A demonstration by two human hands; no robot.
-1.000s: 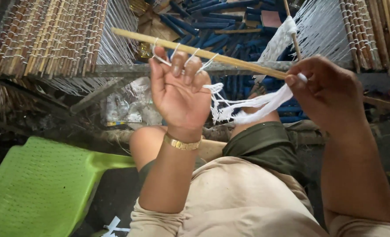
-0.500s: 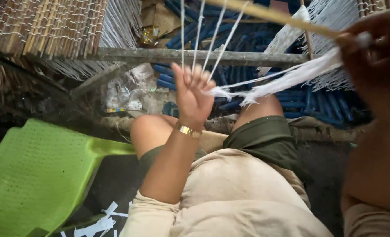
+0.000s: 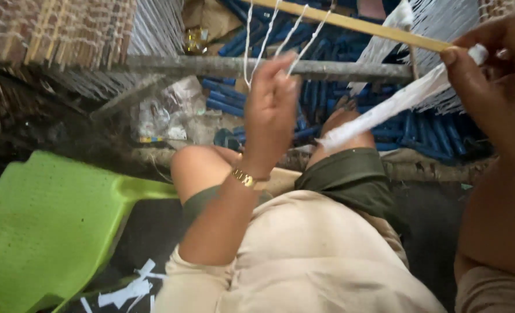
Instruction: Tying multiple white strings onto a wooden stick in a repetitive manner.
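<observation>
The left hand (image 3: 270,110) is raised with its fingers bent around a few thin white strings (image 3: 269,35), which run straight up from the fingertips to a pale wooden stick (image 3: 350,23) slanting across just above them. The picture is blurred there, so the strings look pinched, but I cannot tell which fingers do the pinching. The right hand (image 3: 495,87) holds the far end of that stick, thumb and fingers closed on it together with a thick bundle of white string (image 3: 390,107) that hangs down and away from the thumb toward the knee. Beyond both sets of fingers lies a grey bar (image 3: 211,66), with blue sticks (image 3: 425,133) heaped behind it. Well below the left hand, beside the thigh, sits a green plastic stool (image 3: 48,226).
</observation>
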